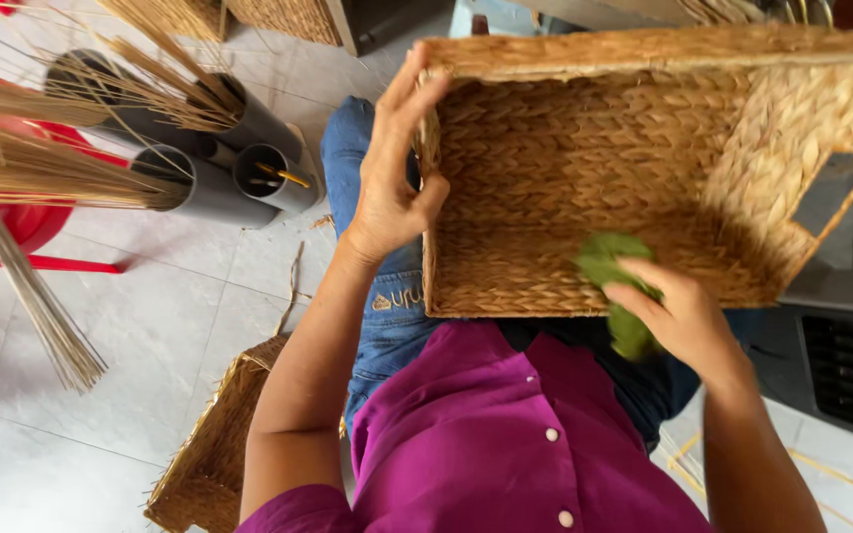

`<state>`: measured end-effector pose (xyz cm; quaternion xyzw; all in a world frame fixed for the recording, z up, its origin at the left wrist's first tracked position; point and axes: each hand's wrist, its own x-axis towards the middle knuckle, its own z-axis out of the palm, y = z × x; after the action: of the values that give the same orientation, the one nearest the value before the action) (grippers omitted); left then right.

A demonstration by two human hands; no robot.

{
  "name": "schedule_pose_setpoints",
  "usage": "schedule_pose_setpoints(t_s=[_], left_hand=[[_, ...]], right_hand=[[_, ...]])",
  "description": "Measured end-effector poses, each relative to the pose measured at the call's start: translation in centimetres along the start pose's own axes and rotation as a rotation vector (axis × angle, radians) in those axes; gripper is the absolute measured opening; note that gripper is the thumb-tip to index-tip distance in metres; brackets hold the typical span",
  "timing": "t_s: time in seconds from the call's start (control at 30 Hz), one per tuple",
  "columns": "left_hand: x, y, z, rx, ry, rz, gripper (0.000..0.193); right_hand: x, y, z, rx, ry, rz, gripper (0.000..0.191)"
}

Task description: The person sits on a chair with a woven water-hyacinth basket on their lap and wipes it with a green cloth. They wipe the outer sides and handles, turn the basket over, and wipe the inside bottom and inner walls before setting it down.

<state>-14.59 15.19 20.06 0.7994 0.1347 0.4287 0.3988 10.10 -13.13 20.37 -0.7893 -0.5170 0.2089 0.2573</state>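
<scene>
A large woven basket (644, 168) of pale straw-coloured plaited fibre rests tipped on the lap of the seated person, its open mouth turned toward the camera so the inside floor and walls show. A cut-out handle opening sits in its right wall. The left hand (392, 168) grips the basket's left rim, fingers curled over the edge and the thumb pressed inside, closed firmly around the wall. The right hand (678, 311) is closed around a green cloth (614, 276), bunched in the fingers and pressed against the near inside wall of the basket, close to the bottom edge.

The person wears a magenta buttoned shirt (486, 434) and blue jeans (377, 306). The floor (150, 326) is pale, glossy tile with thin grout lines and a few loose strands of fibre scattered on it. At the near left, beside the person's left elbow, another woven basket (214, 444) lies on the tiles. Farther left stand dark grey tubes (199, 168) lying on their sides, holding bundles of thin dried reeds (22, 168) that fan out across the left of the scene. A red plastic stool (12, 232) sits behind them. At the far edge, more wickerwork (278, 18) is stacked. A dark appliance (841, 355) stands at the right.
</scene>
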Motion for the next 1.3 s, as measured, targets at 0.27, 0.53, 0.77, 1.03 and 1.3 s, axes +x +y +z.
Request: schedule_pose_setpoints(t_s=[0.27, 0.53, 0.77, 1.03, 1.3], left_hand=[[-1.8, -0.6, 5.4, -0.007, 0.184, -0.257, 0.097], [-3.1, -1.1, 5.0, 0.077, 0.185, -0.155, 0.087], [-1.2, -7.0, 6.6, 0.206, 0.133, -0.086, 0.073], [-1.4, -9.3, 8.5, 0.296, 0.105, -0.140, 0.067], [-2.6, -8.6, 8.0, 0.338, 0.142, -0.145, 0.068]], right_hand=[[11.0, -6.5, 12.3, 0.000, -0.609, -0.105, 0.048], [10.3, 6.2, 10.4, -0.225, -0.397, -0.279, 0.032], [7.9, 19.5, 5.4, -0.670, -0.263, 0.484, 0.031], [12.1, 10.7, 16.0, -0.061, -0.189, 0.326, 0.029], [15.1, 1.9, 22.3, 0.045, -0.365, 0.025, 0.042]])
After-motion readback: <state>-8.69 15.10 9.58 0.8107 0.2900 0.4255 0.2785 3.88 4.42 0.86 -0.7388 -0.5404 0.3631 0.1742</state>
